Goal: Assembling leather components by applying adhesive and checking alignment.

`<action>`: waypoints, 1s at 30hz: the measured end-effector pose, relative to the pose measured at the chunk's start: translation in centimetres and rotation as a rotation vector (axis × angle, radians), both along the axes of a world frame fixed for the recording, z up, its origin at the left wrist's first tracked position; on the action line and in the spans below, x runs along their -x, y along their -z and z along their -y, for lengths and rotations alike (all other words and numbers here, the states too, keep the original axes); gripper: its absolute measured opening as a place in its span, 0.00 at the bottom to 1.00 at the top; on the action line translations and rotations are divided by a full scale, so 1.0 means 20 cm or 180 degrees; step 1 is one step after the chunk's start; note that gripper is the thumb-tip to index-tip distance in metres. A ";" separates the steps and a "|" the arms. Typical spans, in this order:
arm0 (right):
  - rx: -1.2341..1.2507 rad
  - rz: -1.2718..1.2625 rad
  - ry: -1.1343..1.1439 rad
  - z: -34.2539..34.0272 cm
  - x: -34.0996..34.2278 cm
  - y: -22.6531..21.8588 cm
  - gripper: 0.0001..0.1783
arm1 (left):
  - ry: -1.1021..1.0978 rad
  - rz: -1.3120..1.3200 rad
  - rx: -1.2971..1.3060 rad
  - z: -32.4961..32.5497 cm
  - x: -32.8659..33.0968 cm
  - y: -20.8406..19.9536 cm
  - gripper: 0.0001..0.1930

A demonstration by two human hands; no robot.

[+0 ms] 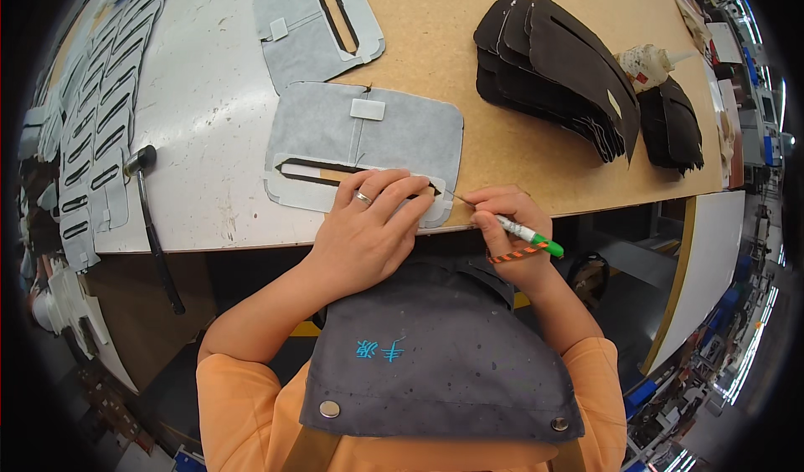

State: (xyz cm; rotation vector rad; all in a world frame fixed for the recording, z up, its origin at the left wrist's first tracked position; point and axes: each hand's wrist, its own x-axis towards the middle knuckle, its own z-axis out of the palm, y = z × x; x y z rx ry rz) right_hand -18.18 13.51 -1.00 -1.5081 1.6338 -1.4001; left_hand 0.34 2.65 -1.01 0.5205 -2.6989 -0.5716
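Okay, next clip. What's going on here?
A person at a workbench presses the left hand on a grey panel with a black-edged slot. The right hand grips a fine-tipped tool with a white-and-green handle, its tip near the slot's right end; whether it touches is unclear. A second grey panel lies just beyond.

Short-sleeved plain orange shirt [239, 397], both sleeves ending around elbows, well back from fingers. Dark grey fabric apron bib [452, 380] with small dark specks, nearer the body than the fingers; turquoise stitched characters [379, 350] on it, round silver metal snap [330, 409] at each corner farthest from fingers. Brown straps [311, 450] beyond. Silver band ring [363, 197] on left fingers [387, 194]. Orange-and-black striped cord bracelet [512, 256] behind right fingers [494, 194].
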 end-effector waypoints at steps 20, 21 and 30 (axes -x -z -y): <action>-0.1009 0.1049 0.0321 0.10 0.02 -0.05 0.04 | 0.0054 0.0135 0.0069 -0.01 0.01 -0.01 0.22; -0.1034 0.0940 0.0247 0.10 0.04 -0.05 0.04 | 0.0049 0.0134 0.0072 -0.01 0.01 -0.01 0.22; -0.0486 0.0543 0.0245 0.08 0.04 0.02 0.05 | 0.0023 0.0296 0.0026 0.01 0.05 -0.06 0.25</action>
